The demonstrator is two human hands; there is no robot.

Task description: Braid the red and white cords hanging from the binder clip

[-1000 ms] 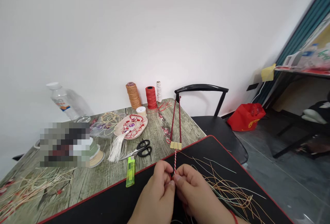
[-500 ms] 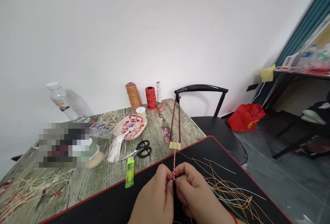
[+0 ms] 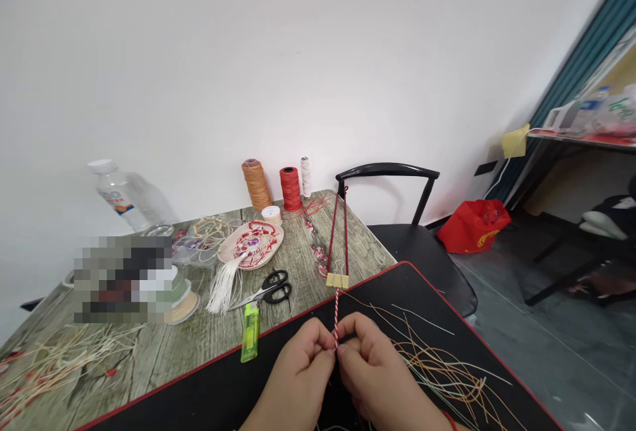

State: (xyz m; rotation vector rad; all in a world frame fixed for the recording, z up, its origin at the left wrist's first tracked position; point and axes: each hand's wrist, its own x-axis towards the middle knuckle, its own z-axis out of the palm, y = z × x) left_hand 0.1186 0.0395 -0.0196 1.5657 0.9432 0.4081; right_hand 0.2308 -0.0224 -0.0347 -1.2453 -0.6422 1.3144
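Note:
A red and white braided cord (image 3: 336, 308) runs down toward me from a gold binder clip (image 3: 338, 280). Dark red cords (image 3: 346, 232) stretch from the clip to the far table edge by the chair. My left hand (image 3: 309, 365) is closed, thumb and forefinger pinching the lower end of the braid. Close beside it, my right hand (image 3: 370, 365) pinches the same spot from the other side. Both hands are over the black mat (image 3: 218, 388). The loose strands below the braid are mostly hidden under my hands.
Loose tan and white cords (image 3: 442, 368) lie on the mat at right. To the left are a green lighter (image 3: 250, 333), black-handled scissors (image 3: 276, 285), a plate (image 3: 275, 252) with a tasselled red piece, and thread spools (image 3: 290, 189). A bottle (image 3: 119, 196) stands by the wall.
My left hand has shifted slightly and its thumb has moved up by the braid's end. My right hand stays almost in place. The clip and cords have not moved.

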